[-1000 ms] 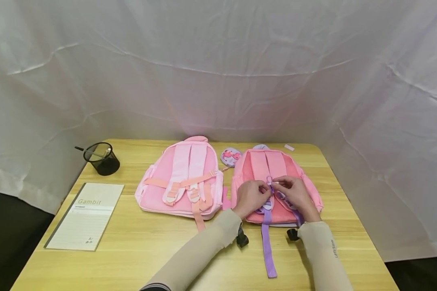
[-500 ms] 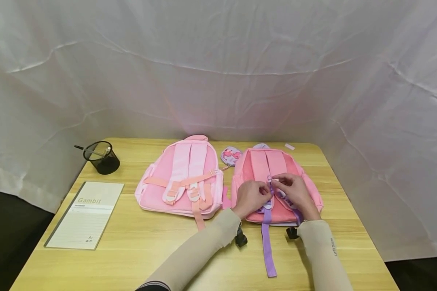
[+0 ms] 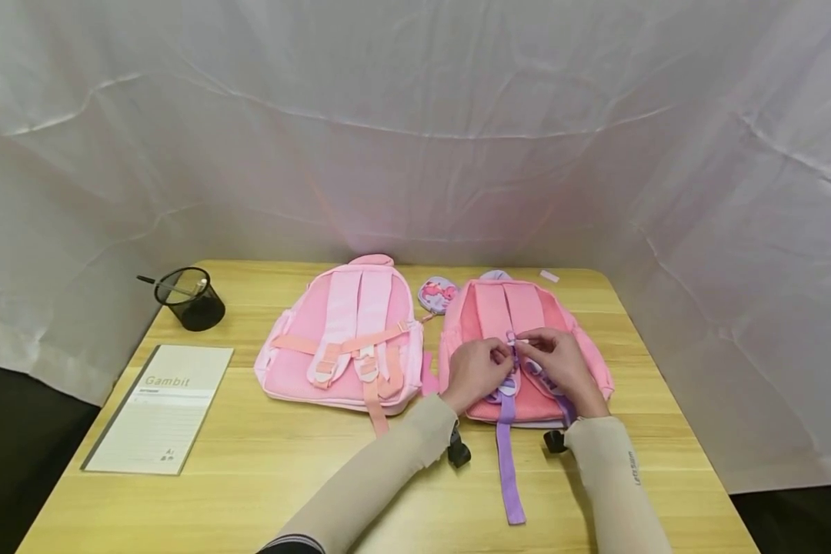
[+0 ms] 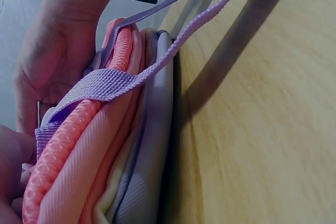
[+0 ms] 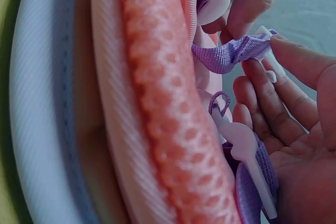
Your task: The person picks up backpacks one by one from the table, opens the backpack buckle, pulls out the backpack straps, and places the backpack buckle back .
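A coral-pink backpack (image 3: 481, 315) lies with its shoulder straps facing up. My right hand (image 3: 562, 362) pinches a white plastic buckle (image 5: 272, 59) between thumb and fingers. Threaded through that buckle is a purple webbing strap (image 5: 218, 59), twisted where it leaves the backpack. Close on the left, my left hand (image 3: 479, 373) has thumb and forefinger together on the purple webbing beside the buckle; its exact grip is partly hidden. A long purple strap end (image 3: 508, 477) hangs over the table's front part. Another white strap adjuster (image 5: 247, 145) sits below the right hand's fingers.
A light pink backpack (image 3: 312, 331) with orange straps lies to the left. Between the bags is a small round pouch (image 3: 436, 295). A black mesh pen cup (image 3: 201, 308) and a notebook (image 3: 159, 412) stand and lie at the table's left. White curtains enclose the back.
Both hands stay at the same spot on the purple strap, with only small finger shifts around the buckle. The head view has tilted slightly.
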Demonstrator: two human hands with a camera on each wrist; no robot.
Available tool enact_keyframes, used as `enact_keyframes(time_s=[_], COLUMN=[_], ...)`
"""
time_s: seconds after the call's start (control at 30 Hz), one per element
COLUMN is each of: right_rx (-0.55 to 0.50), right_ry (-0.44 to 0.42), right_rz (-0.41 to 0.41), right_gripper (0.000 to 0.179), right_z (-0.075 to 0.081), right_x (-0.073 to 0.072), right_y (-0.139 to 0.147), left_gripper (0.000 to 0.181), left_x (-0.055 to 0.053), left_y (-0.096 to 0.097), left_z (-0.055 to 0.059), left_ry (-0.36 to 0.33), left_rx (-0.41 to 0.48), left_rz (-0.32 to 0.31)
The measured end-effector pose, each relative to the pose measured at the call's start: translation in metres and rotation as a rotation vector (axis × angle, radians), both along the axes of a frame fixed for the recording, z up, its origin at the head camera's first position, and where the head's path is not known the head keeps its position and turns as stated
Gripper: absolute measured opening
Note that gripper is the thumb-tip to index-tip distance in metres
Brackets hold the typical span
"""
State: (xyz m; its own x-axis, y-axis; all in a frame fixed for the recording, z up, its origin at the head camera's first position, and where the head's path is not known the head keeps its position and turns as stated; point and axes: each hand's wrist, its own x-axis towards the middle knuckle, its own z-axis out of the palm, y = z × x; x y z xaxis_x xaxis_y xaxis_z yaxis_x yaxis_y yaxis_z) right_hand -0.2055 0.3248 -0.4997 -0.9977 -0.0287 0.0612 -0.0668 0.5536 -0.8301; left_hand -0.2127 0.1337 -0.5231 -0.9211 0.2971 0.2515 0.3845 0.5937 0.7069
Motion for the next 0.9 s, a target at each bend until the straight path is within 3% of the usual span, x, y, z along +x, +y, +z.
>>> enact_keyframes(time_s=[0.37, 0.77, 0.9], right_rx=[-0.043, -0.001, 0.008], right_ry=[0.030, 0.047, 0.043], right_rz=[0.015, 0.030, 0.009], right_gripper=[0.032, 0.027, 0.026], right_z=[0.0061, -0.0012, -0.0009], right_x=[0.0012, 0.0004, -0.0001], right_y=[-0.0043, -0.0069, -0.0064], left_gripper=[0.011, 0.007, 0.006], left_x=[0.0022, 0.0045, 0.0037], left_y=[-0.0019, -0.0032, -0.0023], left_z=[-0.0008, 0.0003, 0.0000], left_ry=[0.000, -0.043, -0.015], left_rx=[-0.004, 0.024, 0.017], left_rz=[-0.042, -0.004, -0.010])
